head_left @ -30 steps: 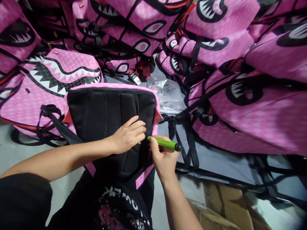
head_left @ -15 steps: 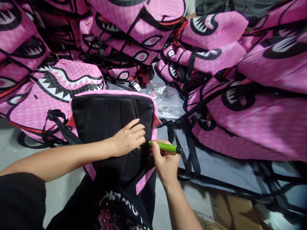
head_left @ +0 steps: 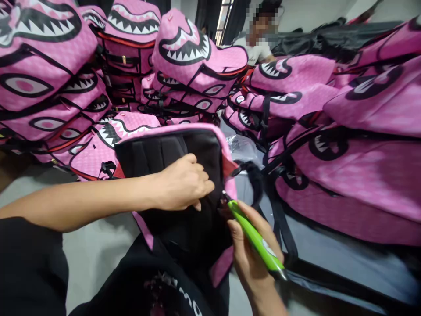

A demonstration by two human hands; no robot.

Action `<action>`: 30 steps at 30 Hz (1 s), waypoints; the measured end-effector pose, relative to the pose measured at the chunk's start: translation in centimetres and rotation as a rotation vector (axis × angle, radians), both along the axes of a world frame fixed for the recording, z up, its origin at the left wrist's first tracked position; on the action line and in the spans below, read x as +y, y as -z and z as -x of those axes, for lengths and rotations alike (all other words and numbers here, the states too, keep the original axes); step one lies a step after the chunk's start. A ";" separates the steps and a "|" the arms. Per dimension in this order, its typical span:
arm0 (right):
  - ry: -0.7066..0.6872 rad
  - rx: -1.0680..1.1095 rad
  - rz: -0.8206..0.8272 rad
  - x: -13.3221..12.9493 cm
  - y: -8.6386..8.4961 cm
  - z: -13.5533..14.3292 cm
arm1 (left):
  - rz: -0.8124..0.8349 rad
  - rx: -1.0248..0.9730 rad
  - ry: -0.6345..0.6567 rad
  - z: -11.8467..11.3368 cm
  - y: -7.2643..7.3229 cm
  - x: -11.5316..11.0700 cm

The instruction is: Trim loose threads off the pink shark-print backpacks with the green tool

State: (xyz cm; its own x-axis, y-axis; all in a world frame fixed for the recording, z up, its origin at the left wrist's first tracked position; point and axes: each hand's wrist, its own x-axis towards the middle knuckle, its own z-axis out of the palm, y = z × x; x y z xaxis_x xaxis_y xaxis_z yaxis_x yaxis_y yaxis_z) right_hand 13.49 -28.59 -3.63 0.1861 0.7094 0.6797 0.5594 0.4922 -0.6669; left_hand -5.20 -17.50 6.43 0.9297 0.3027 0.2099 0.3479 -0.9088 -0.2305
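Observation:
A pink backpack (head_left: 149, 156) leans toward me with its black padded back facing up. On that panel lies my left hand (head_left: 186, 182), its fingers curled closed against the black fabric; what is under the fingertips is hidden. My right hand (head_left: 253, 245) is closed round a green marker pen (head_left: 255, 239), just off the backpack's right edge. The pen's pale, thin tip points up and left, close to the seam between the black panel and pink side. Near the tip a red triangular side piece (head_left: 229, 166) sticks out, with a black strap (head_left: 253, 177) beside it.
Stacks of pink shark-mouth backpacks (head_left: 42, 66) rise at the left and back. More pink backpacks (head_left: 371, 175) fill the right side of the grey table (head_left: 315, 237). A clear plastic bag (head_left: 241, 148) lies behind the backpack. At the back is another person (head_left: 253, 50).
The view has tilted up. My left hand's fingers have curled in on the back panel. The green pen has swung from nearly level to a steep slant, its tip now showing.

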 end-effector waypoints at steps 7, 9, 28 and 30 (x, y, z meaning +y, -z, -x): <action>-0.125 -0.218 -0.149 0.2 -4.5 -1.9 | 0.158 -0.173 -0.270 -0.2 -1.2 -5.2; -0.194 -0.337 -0.141 1.2 -2.5 -2.6 | 0.274 -0.070 -0.311 0.0 1.6 -4.4; -0.208 -0.418 -0.201 3.9 2.7 1.4 | 0.251 -0.162 -0.393 0.3 4.5 2.2; -0.169 -0.380 -0.172 3.5 3.3 1.7 | 0.264 -0.096 -0.424 -1.0 4.9 3.4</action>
